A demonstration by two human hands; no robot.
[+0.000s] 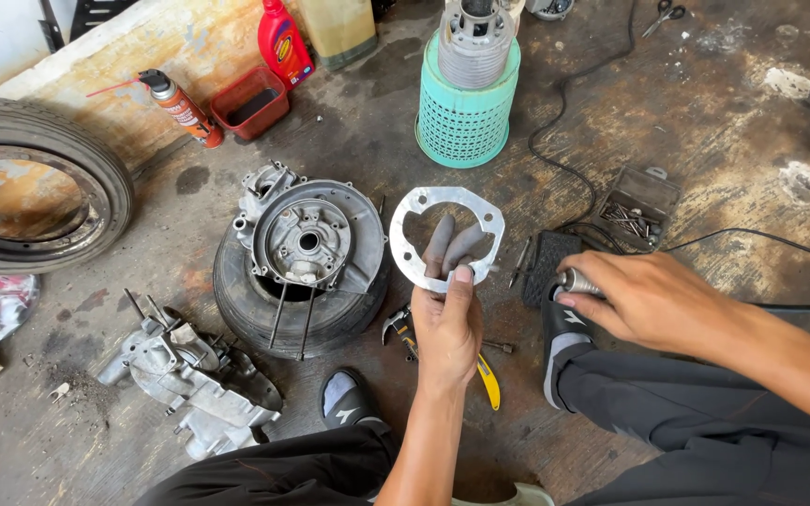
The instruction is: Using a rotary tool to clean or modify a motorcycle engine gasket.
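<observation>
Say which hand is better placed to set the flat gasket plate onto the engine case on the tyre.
Left. The left hand already pinches the gasket plate just beside the engine case. The right hand is farther off on the other side and grips a metal tool.

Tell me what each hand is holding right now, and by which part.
Left hand holds a flat metal gasket plate by its lower rim, thumb in front, fingers behind. Right hand grips a small ribbed metal tool around its shaft.
</observation>
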